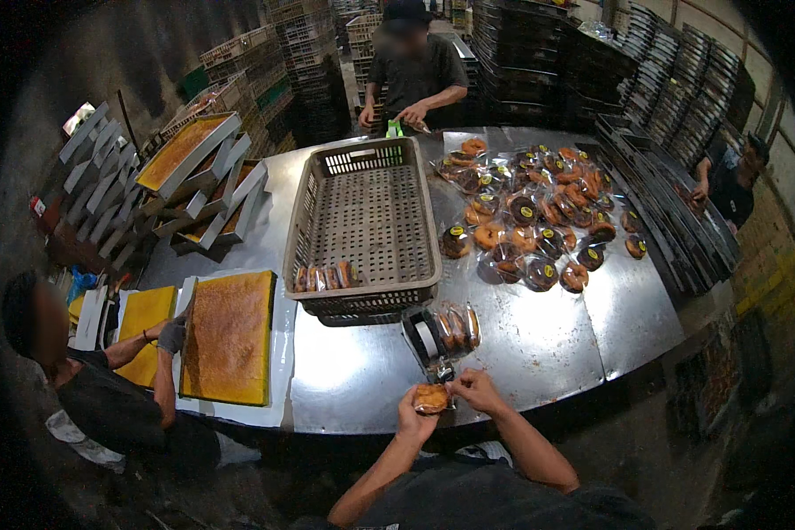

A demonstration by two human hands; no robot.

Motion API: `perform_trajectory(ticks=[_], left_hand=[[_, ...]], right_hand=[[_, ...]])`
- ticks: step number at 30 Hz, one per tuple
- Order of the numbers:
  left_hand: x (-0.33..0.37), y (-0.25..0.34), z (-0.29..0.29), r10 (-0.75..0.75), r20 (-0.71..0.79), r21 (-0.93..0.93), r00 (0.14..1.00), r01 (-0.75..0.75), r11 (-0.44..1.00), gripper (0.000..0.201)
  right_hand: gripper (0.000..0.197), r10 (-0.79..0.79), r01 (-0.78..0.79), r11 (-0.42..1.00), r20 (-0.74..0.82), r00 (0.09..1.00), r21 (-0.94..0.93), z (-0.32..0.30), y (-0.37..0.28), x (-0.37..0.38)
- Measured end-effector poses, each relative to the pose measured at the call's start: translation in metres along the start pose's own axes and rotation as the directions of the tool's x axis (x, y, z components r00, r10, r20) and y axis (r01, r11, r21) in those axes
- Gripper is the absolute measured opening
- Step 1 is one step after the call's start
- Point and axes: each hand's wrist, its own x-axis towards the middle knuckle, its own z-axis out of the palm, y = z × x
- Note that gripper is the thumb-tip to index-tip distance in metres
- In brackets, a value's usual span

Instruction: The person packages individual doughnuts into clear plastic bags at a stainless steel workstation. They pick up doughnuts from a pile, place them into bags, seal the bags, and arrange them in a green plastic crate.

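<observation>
Near the table's front edge, my left hand [416, 422] is wrapped round a clear plastic bag of doughnuts [431, 399]. My right hand [475, 391] is closed in a pinch at the bag's right end, where the clear plastic gathers. Just beyond both hands stands a tape dispenser [425, 338] with a pale roll in it. Beside it, on its right, lies a clear pack of several doughnuts [458, 327]. A large grey-brown plastic crate [435, 265] sits farther off, and in its near left corner lie several packed doughnuts [325, 276].
Many bagged doughnuts [539, 212], some with round yellow labels, heap at the right. On the left, a gloved person works at a large sheet cake [228, 336], near stacked cake tins [194, 177]. Other people stand across the table and at far right, by dark trays [662, 212].
</observation>
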Motion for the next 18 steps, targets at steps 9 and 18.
perform_trajectory(ticks=[9, 18], left_hand=[[-0.051, 0.063, 0.079, 0.133, 0.129, 0.517, 0.983, -0.181, 0.837, 0.053], [-0.050, 0.053, 0.146, -0.190, 0.256, 0.736, 0.948, -0.064, 0.674, 0.055]], right_hand=[[0.031, -0.136, 0.093, 0.982, 0.275, 0.952, 0.165, -0.062, -0.099, 0.003], [0.066, 0.242, -0.213, 0.969, 0.316, 0.917, -0.124, -0.093, -0.106, 0.033]])
